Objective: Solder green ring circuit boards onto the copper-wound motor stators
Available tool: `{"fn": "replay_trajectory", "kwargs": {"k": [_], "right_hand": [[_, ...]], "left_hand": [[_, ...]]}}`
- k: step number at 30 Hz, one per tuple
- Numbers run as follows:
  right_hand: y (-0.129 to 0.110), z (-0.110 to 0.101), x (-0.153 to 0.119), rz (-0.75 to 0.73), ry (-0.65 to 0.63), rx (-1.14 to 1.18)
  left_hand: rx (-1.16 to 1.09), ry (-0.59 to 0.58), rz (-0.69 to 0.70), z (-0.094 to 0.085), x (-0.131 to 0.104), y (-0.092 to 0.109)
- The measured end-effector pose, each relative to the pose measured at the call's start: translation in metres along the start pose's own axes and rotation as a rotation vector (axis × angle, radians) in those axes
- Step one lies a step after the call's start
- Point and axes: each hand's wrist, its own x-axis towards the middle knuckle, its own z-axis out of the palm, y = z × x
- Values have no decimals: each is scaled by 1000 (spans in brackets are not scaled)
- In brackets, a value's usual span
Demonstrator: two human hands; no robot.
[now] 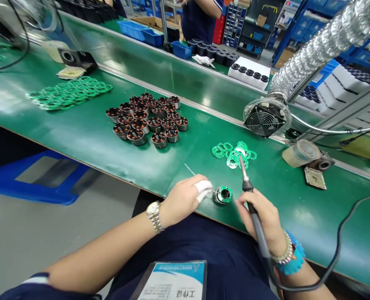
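My right hand (pixel 262 212) is wrapped round a soldering iron (pixel 247 185), its metal tip pointing away from me over loose green circuit rings (pixel 234 153). My left hand (pixel 187 193), with white wraps on its fingers, pinches a thin solder wire (pixel 189 168); one end sticks out behind the hand, and the fingers hide most of the rest. Just right of those fingertips stands a motor stator (pixel 217 198) with a green ring board (pixel 229 192) on top. The iron's tip is apart from this stator.
Several copper-wound stators (pixel 155 123) stand at centre left, with rows of green ring boards (pixel 69 92) beyond. A fan with a foil duct (pixel 264 120) hangs at the right. A round tub (pixel 301 153) and a sponge holder (pixel 315 178) sit below it. The iron's cable (pixel 337 241) loops at right.
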Motion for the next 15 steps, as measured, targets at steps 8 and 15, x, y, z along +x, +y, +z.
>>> {"fn": "replay_trajectory", "kwargs": {"k": [8, 15], "right_hand": [[-2, -15, -27, 14, 52, 214], [-5, -10, -28, 65, -7, 321]], "left_hand": [[114, 36, 54, 5, -14, -1], [155, -6, 63, 2, -8, 1]]}}
